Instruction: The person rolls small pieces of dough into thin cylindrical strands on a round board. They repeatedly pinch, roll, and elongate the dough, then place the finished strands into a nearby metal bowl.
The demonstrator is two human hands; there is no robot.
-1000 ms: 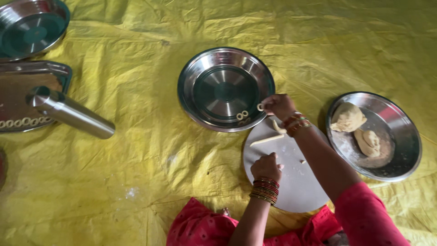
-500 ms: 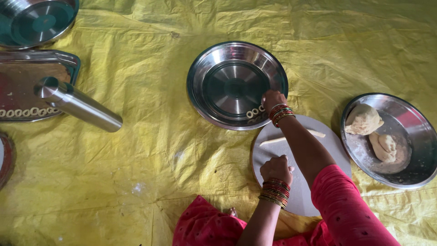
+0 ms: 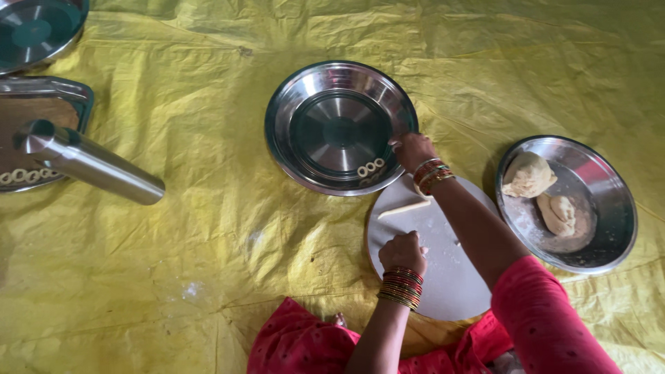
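My right hand (image 3: 413, 151) rests with curled fingers on the right rim of a round steel plate (image 3: 305, 90). Small dough rings (image 3: 370, 167) lie just left of it inside the plate. My left hand (image 3: 404, 253) is a closed fist resting on a round white board (image 3: 450, 284). I cannot tell whether it hides any dough. A thin rolled dough strip (image 3: 404, 208) lies on the board between the two hands. Both wrists wear bangles.
A steel plate (image 3: 609, 208) at the right holds two dough lumps (image 3: 528, 174). At the left, a steel cylinder (image 3: 90, 163) lies over a tray (image 3: 66, 90) with more dough rings (image 3: 21, 175). A steel bowl (image 3: 34, 31) sits top left. A yellow sheet (image 3: 208, 242) covers the floor.
My right hand has moved from the end of the dough strip up to the plate's rim beside the rings. My left fist has stayed on the board. The view has shifted slightly.
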